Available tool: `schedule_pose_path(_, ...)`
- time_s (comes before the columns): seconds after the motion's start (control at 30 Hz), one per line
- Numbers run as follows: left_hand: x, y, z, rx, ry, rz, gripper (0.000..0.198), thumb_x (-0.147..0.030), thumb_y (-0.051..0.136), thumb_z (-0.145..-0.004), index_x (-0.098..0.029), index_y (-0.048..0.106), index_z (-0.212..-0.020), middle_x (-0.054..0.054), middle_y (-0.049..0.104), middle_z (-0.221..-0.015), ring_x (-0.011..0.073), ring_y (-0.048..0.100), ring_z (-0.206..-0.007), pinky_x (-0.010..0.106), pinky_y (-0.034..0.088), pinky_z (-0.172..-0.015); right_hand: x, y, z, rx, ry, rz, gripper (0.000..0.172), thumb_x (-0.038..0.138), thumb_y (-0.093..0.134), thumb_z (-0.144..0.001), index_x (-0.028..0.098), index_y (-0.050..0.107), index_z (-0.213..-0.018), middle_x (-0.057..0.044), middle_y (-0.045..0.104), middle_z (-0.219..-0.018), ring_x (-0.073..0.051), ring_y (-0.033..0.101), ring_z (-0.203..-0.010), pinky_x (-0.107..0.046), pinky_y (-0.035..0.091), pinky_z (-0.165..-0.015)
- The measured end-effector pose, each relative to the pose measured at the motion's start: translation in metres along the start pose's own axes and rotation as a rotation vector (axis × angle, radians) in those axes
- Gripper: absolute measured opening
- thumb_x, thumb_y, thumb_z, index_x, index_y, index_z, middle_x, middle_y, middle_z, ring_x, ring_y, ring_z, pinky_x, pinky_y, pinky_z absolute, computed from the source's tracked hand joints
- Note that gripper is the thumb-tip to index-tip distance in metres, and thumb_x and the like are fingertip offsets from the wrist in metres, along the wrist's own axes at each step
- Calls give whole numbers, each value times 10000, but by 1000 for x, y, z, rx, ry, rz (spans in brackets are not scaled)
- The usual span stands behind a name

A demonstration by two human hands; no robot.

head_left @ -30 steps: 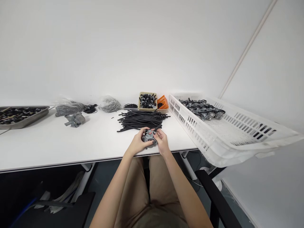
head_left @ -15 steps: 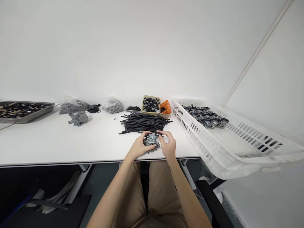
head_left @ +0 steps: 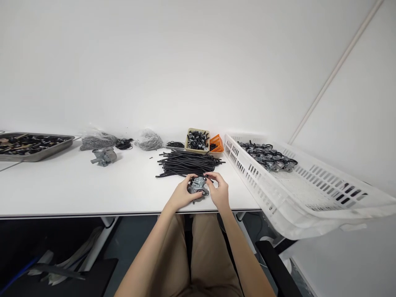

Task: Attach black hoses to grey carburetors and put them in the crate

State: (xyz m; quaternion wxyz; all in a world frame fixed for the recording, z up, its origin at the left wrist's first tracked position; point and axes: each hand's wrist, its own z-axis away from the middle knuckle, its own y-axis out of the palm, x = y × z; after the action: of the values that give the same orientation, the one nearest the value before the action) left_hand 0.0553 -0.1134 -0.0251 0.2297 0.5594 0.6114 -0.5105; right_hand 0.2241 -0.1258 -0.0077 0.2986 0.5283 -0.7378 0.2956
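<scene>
A grey cast-metal part that looks like a carburetor rests near the table's front edge. My left hand is wrapped round its left side, thumb across the lower front and fingers at the top. At its upper right corner, the thumb and fingers of my right hand are pinched together; what they hold there, if anything, is too small to make out. Just behind both hands lies a pile of black rubber hoses. A second carburetor stands apart on the left of the table.
On the right, a white plastic crate holds several carburetors with black hoses. Along the wall are a yellow basket of small black-and-grey parts, an orange basket, plastic bags of small parts and a metal tray.
My right fingertips have shifted slightly inward at the carburetor's upper right corner. My left hand keeps its hold. The whole view has tilted a little.
</scene>
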Motion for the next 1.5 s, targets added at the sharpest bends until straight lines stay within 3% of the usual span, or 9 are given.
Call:
schedule_pose_path(0.3, 1, 0, 0, -9, -10, 44, 618, -373, 780, -701, -232, 535, -1251, 74, 686, -1145, 234, 657, -932, 354, 511, -855, -5, -5, -2, 172, 108, -6, 316, 259, 673, -806, 234, 699, -1119, -69, 738, -1121, -247, 659, -1072, -412, 480, -1007)
schedule_pose_path(0.5, 2, -3, -1, -3, 24, 78, 643, -379, 768, -712, -218, 529, -1287, 98, 664, -1193, 250, 638, -986, 366, 498, -894, -12, 5, 1, 181, 139, -66, 196, 324, 637, -841, 210, 733, -969, -92, 769, -993, -278, 689, -1001, -431, 504, -952)
schedule_pose_path(0.67, 8, -4, 0, -31, 103, 416, 606, -584, 649, -797, -189, 601, -1254, 136, 624, -1292, 307, 536, -1250, 414, 403, -1077, 17, 4, -19, 366, 153, -296, 216, 373, 676, -831, 207, 745, -951, -73, 776, -941, -251, 711, -901, -381, 553, -847)
schedule_pose_path(0.83, 12, -3, 8, -54, -269, 903, 659, -579, 779, -668, -204, 615, -1184, 132, 716, -1117, 343, 660, -1098, 462, 551, -879, 37, 21, -45, 649, 46, -174, 222, 374, 673, -839, 212, 784, -943, -48, 783, -892, -243, 712, -848, -383, 570, -814)
schedule_pose_path(0.93, 4, -9, 6, -59, -509, 1070, 489, -535, 645, -823, -148, 615, -1120, 151, 745, -960, 312, 733, -825, 410, 591, -614, 21, 40, -61, 629, 39, -102, 213, 361, 671, -832, 212, 788, -929, -48, 789, -898, -247, 718, -840, -402, 576, -807)
schedule_pose_path(1.03, -7, -15, 3, -128, -601, 1169, 434, -502, 494, -929, -114, 629, -1069, 151, 747, -928, 260, 732, -708, 356, 577, -519, -7, 57, -84, 522, 37, -78, 270, 389, 626, -864, 189, 775, -968, -68, 791, -924, -242, 733, -866, -393, 581, -811)
schedule_pose_path(1.17, -14, -17, 3, -172, -588, 1222, 413, -488, 485, -934, -148, 607, -1134, 105, 743, -880, 252, 731, -668, 345, 566, -476, -37, 76, -118, 351, -17, 185, 294, 250, 494, -933, 182, 735, -1087, -92, 763, -1097, -219, 702, -1014, -394, 524, -950)
schedule_pose_path(1.3, -13, -15, 6, -159, -559, 1211, 396, -453, 530, -915, -158, 597, -1170, 79, 729, -821, 258, 722, -626, 349, 554, -451, -51, 95, -128, 402, -39, 372, 354, 76, 566, -842, 209, 724, -1130, -88, 702, -1249, -243, 587, -1188, -430, 399, -1081)
schedule_pose_path(1.5, -13, -15, 8, -109, -567, 1183, 431, -454, 586, -883, -159, 617, -1195, 99, 738, -882, 270, 735, -681, 346, 561, -481, -52, 108, -120, 381, -65, 572, 243, 85, 559, -874, 172, 747, -1003, -152, 686, -1112, -311, 532, -1160, -479, 388, -1014)
